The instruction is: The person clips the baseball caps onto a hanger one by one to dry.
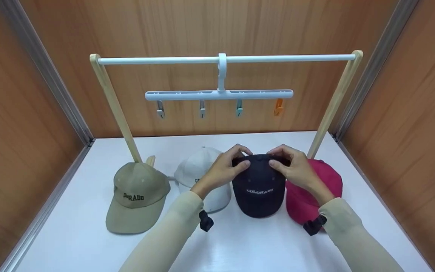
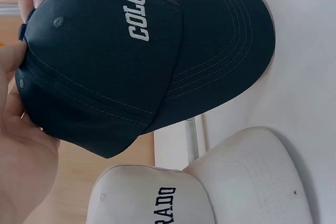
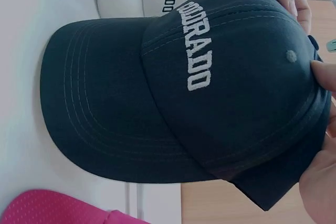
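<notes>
A dark navy cap [image 1: 259,196] with white COLORADO lettering is held between both hands, its brim pointing down toward the table's front. My left hand [image 1: 223,166] grips the crown's left side near the top, thumb in front and fingers behind. On the opposite side my right hand [image 1: 296,168] grips the crown the same way. In the left wrist view the left thumb presses by the button on top of the cap [image 2: 100,51]. Fingers behind the crown are partly hidden. The right wrist view has the brim [image 3: 100,93] close over the white surface.
A khaki cap [image 1: 141,185] lies at left, a white cap [image 1: 198,166] beside my left forearm, a magenta cap [image 1: 325,177] under my right. Behind, a rack's white bar [image 1: 157,61] carries a pale blue hanger [image 1: 187,95] with several clips, one an orange clip [image 1: 278,107].
</notes>
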Action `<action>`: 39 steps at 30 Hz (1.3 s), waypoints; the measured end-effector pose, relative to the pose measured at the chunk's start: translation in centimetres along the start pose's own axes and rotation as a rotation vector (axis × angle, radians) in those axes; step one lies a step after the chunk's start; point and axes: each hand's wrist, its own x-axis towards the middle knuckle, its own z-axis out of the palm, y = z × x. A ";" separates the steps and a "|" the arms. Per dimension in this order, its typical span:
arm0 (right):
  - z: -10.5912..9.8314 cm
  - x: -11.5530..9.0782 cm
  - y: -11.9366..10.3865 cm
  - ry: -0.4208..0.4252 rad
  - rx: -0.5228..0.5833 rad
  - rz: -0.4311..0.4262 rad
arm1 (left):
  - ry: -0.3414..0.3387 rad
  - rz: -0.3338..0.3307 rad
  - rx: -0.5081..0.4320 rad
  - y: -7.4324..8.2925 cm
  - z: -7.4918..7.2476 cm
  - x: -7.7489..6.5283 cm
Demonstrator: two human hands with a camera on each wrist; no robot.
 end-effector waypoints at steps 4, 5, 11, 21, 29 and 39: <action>-0.4 -0.1 0.0 -0.010 -0.025 0.019 | 0.003 0.011 0.015 0.3 0.1 0.3; -0.5 -0.1 0.0 -0.012 -0.030 0.023 | 0.005 0.017 0.019 0.4 0.2 0.4; -1.5 -0.2 -0.3 -0.030 -0.062 0.065 | 0.008 0.032 0.064 1.1 0.3 0.9; -2.9 -0.3 -0.5 -0.034 -0.089 0.086 | 0.012 0.038 0.117 2.3 0.7 1.8; -3.6 0.2 -1.0 -0.021 -0.112 0.073 | 0.064 0.056 0.178 3.0 0.9 2.5; -4.6 0.4 -1.5 0.030 -0.200 0.078 | 0.128 0.127 0.195 4.1 1.6 3.6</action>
